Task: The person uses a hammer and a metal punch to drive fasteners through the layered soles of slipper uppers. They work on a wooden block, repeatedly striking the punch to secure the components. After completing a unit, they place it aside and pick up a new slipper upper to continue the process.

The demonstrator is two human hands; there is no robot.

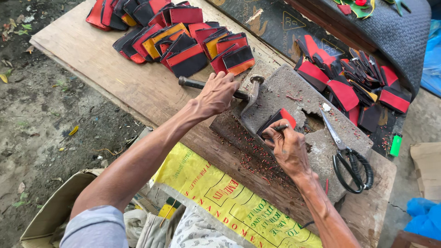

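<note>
hands at a stone block (294, 105) on a board (133, 87): left hand (216, 94) has fingers wrapped round a hammer (248, 94) handle, head resting on the block, while right hand (287, 147) pinches a thin punch (280, 127) onto a red-and-black piece (275, 120) lying on the block. red chips scattered over the block suggest many pieces already punched. one pile (170, 36) lies behind the hammer and another pile (353, 82) past the block, beyond the scissors (349, 160); cannot tell which is finished.
</note>
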